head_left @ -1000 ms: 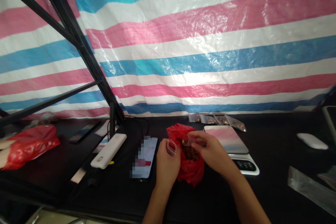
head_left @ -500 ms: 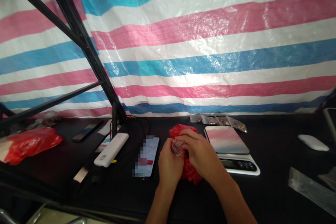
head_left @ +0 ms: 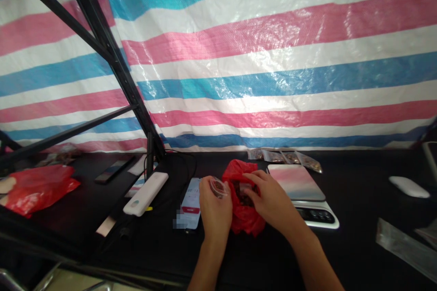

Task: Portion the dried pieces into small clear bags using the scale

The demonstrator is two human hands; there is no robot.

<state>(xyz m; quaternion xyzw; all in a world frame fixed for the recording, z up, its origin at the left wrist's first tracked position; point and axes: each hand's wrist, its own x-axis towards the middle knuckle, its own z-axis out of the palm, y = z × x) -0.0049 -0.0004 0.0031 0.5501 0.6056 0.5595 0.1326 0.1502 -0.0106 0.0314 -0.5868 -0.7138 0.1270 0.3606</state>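
Note:
A red plastic bag (head_left: pixel 243 219) lies open on the black table (head_left: pixel 348 236), with dark brown bits showing inside. My left hand (head_left: pixel 215 207) is just left of the bag and pinches a small clear plastic pouch (head_left: pixel 217 187) at its top. My right hand (head_left: pixel 269 200) rests on the bag's right side, its fingers reaching into the opening among the dark bits. What those fingers grip is hidden.
A kitchen scale (head_left: pixel 300 191) stands right of the bag, with several small filled pouches (head_left: pixel 283 156) behind it. A phone (head_left: pixel 191 202) and a white power bank (head_left: pixel 145 194) lie to the left, beside black frame bars (head_left: pixel 112 68). Another red bag (head_left: pixel 37 186) sits far left, a white mouse (head_left: pixel 409 187) far right.
My hands had met over the bag half a second ago. Now they are apart: the left holds the clear pouch out to the left, and the right has dipped into the bag.

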